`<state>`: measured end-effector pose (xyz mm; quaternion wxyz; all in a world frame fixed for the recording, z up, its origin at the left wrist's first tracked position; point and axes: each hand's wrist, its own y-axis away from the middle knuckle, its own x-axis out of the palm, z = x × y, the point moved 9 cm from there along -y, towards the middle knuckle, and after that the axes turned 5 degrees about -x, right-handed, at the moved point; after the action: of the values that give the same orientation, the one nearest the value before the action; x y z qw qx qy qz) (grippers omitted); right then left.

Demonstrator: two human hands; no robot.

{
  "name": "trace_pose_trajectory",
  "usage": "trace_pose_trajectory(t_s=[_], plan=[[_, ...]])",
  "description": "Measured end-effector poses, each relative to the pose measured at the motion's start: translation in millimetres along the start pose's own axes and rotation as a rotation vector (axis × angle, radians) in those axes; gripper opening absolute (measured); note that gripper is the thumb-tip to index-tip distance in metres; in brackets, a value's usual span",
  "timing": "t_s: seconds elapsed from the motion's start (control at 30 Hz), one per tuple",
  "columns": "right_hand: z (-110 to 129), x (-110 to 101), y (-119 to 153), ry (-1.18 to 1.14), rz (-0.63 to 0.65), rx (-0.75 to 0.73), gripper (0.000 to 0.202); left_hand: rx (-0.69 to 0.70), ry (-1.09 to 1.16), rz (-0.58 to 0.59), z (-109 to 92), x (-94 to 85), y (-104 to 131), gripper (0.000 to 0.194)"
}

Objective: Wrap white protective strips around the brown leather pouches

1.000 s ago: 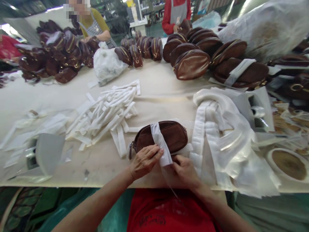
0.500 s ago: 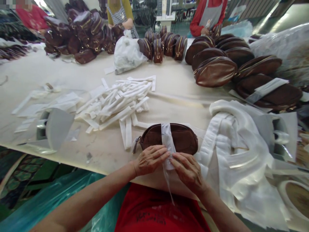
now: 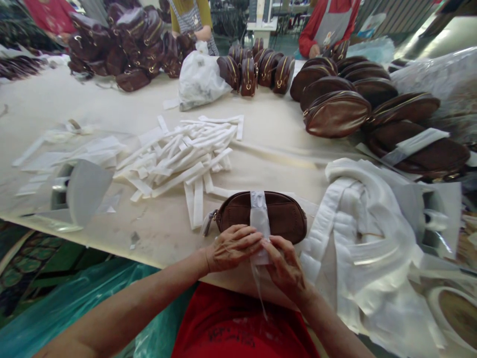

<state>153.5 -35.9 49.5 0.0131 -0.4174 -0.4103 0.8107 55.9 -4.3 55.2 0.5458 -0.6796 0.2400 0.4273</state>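
Note:
A brown oval bag (image 3: 285, 216) lies near the table's front edge, with a translucent white strip (image 3: 260, 214) running across its middle and over its near side. My left hand (image 3: 235, 247) rests on the bag's lower edge, its fingers pressed together on the strip. From the right, my right hand (image 3: 285, 261) pinches the strip's near end with thumb and fingers. A thin loose tail of the strip hangs below both hands. At the bag's left end is a wrapped zipper pull (image 3: 208, 222).
White strips (image 3: 186, 154) are heaped behind the bag. White wrapping material (image 3: 365, 233) lies at right. Brown bags (image 3: 337, 113) stand at back right, more (image 3: 130, 44) at back left. A white plastic bag (image 3: 203, 82) sits between them. Several people stand across the table (image 3: 276, 119).
My right hand has drawn in slightly, its fingers more bent at the strip. The strip lies flatter and straighter across the bag. The view has shifted a little.

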Motion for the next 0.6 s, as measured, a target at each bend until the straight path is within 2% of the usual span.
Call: trace_pose_trajectory(t_s=[0.33, 0.4, 0.5, 0.6], plan=[[-1.9, 3.9, 10.6, -0.016, 0.013, -0.044, 0.056, -0.06, 0.134, 0.007, 4.1, -4.4, -2.2, 0.024], [-2.2, 6.9, 14.0, -0.002, 0.021, -0.052, 0.053, -0.129, 0.238, 0.045, 9.3, -6.4, -5.9, 0.024], [-0.1, 9.0, 14.6, 0.018, 0.032, -0.074, 0.049, -0.318, 0.434, 0.115, 21.3, -3.7, -13.2, 0.027], [1.7, 5.8, 11.4, 0.02, 0.007, -0.078, 0.044, -0.508, 0.452, 0.127, 32.9, 4.0, -15.7, 0.026]])
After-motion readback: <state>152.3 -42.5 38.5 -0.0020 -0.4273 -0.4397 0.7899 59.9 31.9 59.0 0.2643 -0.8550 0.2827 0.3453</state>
